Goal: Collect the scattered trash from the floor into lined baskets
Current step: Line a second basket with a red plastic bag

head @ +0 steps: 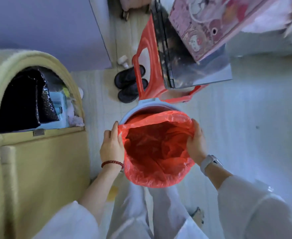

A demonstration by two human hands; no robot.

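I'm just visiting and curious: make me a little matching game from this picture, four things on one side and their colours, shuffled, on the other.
Things:
1. bin liner
2. basket
3. slippers
4. watch on the right wrist

Colours:
A. black
B. white
C. red
D. pale blue

Pairs: 1-C, 2-D, 3-A, 4-B

Basket: only far rim showed; remainder covered by red liner. Right hand: fingertips hidden inside liner. Pink patterned box: cut off by top edge. Arched opening of plush cabinet: contents dark, indistinct. Small floor debris: blurred, unidentifiable.
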